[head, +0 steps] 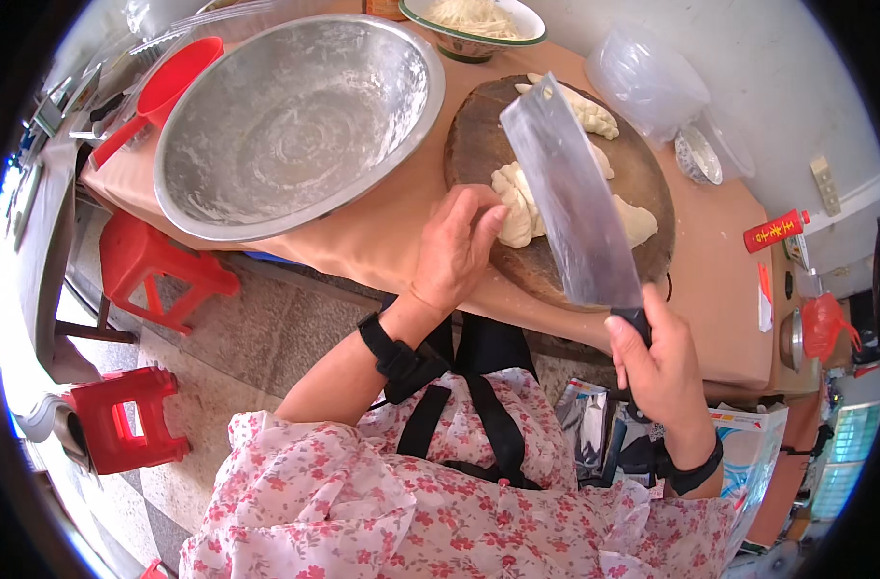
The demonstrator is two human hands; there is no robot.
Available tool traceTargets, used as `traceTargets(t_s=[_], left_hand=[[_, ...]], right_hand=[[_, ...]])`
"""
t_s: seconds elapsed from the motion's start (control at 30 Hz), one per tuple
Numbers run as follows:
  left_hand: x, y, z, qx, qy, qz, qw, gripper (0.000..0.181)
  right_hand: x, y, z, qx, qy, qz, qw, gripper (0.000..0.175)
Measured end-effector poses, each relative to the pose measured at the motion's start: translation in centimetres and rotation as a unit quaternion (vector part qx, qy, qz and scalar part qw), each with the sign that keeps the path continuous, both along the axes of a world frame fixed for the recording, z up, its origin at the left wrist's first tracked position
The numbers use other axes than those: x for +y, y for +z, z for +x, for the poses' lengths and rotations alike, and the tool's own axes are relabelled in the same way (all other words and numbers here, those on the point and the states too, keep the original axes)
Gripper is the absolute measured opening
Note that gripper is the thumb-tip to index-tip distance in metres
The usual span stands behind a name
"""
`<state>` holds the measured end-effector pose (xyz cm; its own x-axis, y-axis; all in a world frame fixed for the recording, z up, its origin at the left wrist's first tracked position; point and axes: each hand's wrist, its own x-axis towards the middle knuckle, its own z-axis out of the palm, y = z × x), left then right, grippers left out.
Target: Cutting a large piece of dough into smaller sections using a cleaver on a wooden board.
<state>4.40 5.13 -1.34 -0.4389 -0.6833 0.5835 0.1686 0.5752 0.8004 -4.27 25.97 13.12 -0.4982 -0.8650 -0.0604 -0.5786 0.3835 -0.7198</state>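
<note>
In the head view, my right hand [653, 362] grips the black handle of a broad metal cleaver [574, 210]. Its blade is raised over a round wooden chopping board [483, 141] and hides part of what lies there. Several pale pieces that look like dough rest on the board: a lumpy one [516, 203] at the left, a braided-looking one [592, 116] at the far side and a smoother one [635, 221] at the right. My left hand [461, 242], fingers curled, is beside the lumpy piece at the board's left edge; whether it touches the piece is unclear.
A large floury metal basin [302, 137] stands left of the board, by a red plastic dipper [175, 79]. Behind are a bowl of pale shreds [476, 22] and a clear plastic bag [646, 79]. A small patterned bowl [697, 155] and red bottle [776, 230] are at right.
</note>
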Motion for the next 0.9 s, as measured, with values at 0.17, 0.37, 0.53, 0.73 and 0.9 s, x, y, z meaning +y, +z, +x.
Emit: traceTargets(t_s=[0.17, 0.37, 0.53, 0.73, 0.9], left_hand=[[0.5, 0.5, 0.6, 0.015, -0.002, 0.029, 0.999, 0.014], [0.5, 0.3, 0.7, -0.023, 0.013, -0.085, 0.996, 0.017], [0.3, 0.3, 0.3, -0.006, -0.003, -0.101, 0.995, 0.014], [0.3, 0.7, 0.2, -0.004, -0.007, -0.105, 0.994, 0.014], [0.3, 0.1, 0.2, 0.001, 0.006, -0.09, 0.996, 0.015]], right_hand=[[0.2, -0.6, 0.6, 0.023, 0.023, 0.049, 0.998, 0.023], [-1.5, 0.1, 1.0, 0.091, 0.056, 0.086, 0.991, 0.024], [-3.9, 0.4, 0.1, 0.064, 0.051, 0.104, 0.991, 0.025], [-8.4, -0.7, -2.0, 0.065, 0.075, 0.083, 0.992, 0.026], [-8.7, -1.8, -2.0, 0.039, 0.059, 0.044, 0.997, 0.025]])
